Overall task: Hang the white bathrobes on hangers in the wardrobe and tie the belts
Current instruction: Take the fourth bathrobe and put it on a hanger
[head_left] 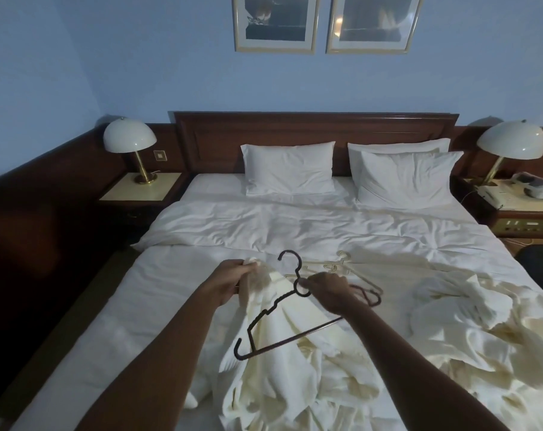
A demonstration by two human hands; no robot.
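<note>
Left hand gripping a bunched top edge of the cream-white terry bathrobe, lifted off the near middle of the white-sheeted bed. Right hand pinching the neck of the thin dark plastic hanger, tilted over the cloth. Judged step: threading the first robe onto the hanger. Next move likely needs one hanger arm slid into a shoulder opening. Soft, thick, crumpled fabric; rigid notched frame with a curled hook. Second rumpled white bathrobe heaped at right. Pale cream plastic hangers flat just beyond the hands. No wardrobe in sight.
</note>
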